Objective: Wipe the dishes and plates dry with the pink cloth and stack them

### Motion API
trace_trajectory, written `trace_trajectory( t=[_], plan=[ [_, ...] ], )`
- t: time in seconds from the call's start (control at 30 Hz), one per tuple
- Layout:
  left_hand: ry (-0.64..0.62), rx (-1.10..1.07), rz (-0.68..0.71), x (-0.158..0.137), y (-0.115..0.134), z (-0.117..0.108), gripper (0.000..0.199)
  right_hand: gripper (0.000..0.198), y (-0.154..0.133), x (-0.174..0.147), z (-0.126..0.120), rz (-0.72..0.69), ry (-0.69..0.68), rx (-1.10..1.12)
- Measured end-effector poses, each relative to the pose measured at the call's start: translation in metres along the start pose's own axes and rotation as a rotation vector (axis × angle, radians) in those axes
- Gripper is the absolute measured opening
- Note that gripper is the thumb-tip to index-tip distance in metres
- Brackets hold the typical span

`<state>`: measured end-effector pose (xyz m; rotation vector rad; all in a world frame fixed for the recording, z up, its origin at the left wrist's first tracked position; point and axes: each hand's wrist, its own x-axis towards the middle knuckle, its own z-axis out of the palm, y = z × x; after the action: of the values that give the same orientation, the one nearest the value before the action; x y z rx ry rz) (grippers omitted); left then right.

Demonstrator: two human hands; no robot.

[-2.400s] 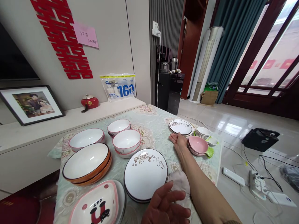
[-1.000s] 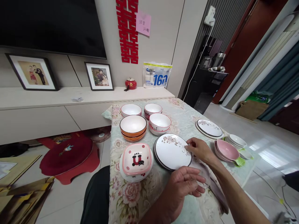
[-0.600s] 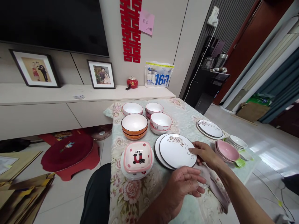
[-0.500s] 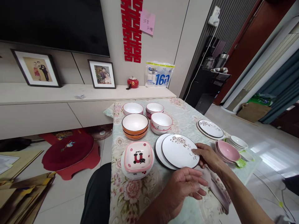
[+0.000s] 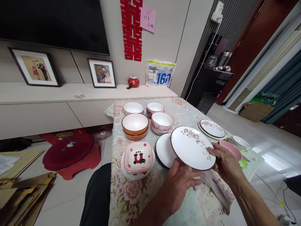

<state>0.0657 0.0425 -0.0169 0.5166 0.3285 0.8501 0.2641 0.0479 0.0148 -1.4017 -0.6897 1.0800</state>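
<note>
- Left of the left fingers, a square, pink-edged china dish [image 5: 138, 150] says "CAT".
- Far past the fingers, a see-through plastic bag [image 5: 154, 75] says "160" in blue.
- Just past the left fingers, dark-edged white plates [image 5: 162, 150] lie piled.
- Left hand [image 5: 176, 184]: fingers spread by the near edge of a tipped, round white plate with brown flowers [image 5: 189, 149], maybe to steady it.
- Right hand [image 5: 225, 161]: fingers pinch that plate's right edge, thumb on top, probably so it won't slip.

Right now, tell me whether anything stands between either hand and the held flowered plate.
Nothing visible does: the right hand grips the flowered plate by its right edge, and the left hand is at its near edge. The cloth lies lower.
</note>
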Motion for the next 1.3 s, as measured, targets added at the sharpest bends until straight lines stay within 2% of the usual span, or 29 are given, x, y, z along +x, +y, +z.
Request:
trace_trajectory(
  t=[0.07,0.17,0.27,0.33,0.4,0.5,0.6,0.67,0.73,0.83,0.93,1.03,1.13,1.3],
  plan=[
    [-0.015,-0.056,0.06,0.0,0.001,0.0,0.052,0.035,0.002,-0.008,0.003,0.003,-0.004,-0.033],
    [0.015,-0.113,0.059,0.0,0.001,-0.001,0.054,0.033,0.009,-0.013,0.004,0.0,-0.048,-0.11],
    [0.091,-0.145,0.055,0.002,0.0,-0.003,0.064,0.032,0.013,-0.015,-0.006,-0.116,-0.091,-0.212],
    [0.131,-0.154,0.068,0.003,0.002,-0.003,0.07,0.036,0.013,-0.017,-0.018,-0.243,-0.088,-0.381],
    [0.172,-0.155,0.089,0.003,0.004,-0.002,0.073,0.037,0.014,-0.023,-0.03,-0.365,-0.091,-0.652],
    [0.222,-0.158,0.103,0.004,0.008,-0.001,0.075,0.037,0.026,-0.034,-0.041,-0.511,-0.189,-1.023],
    [0.24,-0.153,0.117,0.005,0.01,0.0,0.078,0.037,0.047,-0.041,-0.043,-0.57,-0.283,-1.133],
    [0.249,-0.142,0.129,0.004,0.01,0.001,0.08,0.033,0.056,-0.043,-0.043,-0.577,-0.212,-1.111],
    [0.261,-0.124,0.13,0.004,0.009,0.001,0.081,0.03,0.057,-0.043,-0.045,-0.602,-0.05,-1.053],
    [0.269,-0.085,0.121,0.003,0.008,0.001,0.081,0.031,0.041,-0.048,-0.047,-0.616,0.214,-0.945],
    [0.255,-0.056,0.111,0.003,0.005,0.001,0.079,0.03,0.02,-0.058,-0.038,-0.676,0.383,-0.827],
    [0.224,-0.029,0.092,0.003,0.0,0.0,0.078,0.027,0.008,-0.062,-0.017,-0.844,0.407,-0.877],
    [0.203,0.009,0.055,0.002,-0.004,0.001,0.08,0.025,0.009,-0.055,0.004,-0.999,0.421,-1.084],
    [0.186,0.121,0.009,0.0,-0.005,0.006,0.082,0.028,0.016,-0.036,0.024,-1.045,0.476,-1.319]
  ],
)
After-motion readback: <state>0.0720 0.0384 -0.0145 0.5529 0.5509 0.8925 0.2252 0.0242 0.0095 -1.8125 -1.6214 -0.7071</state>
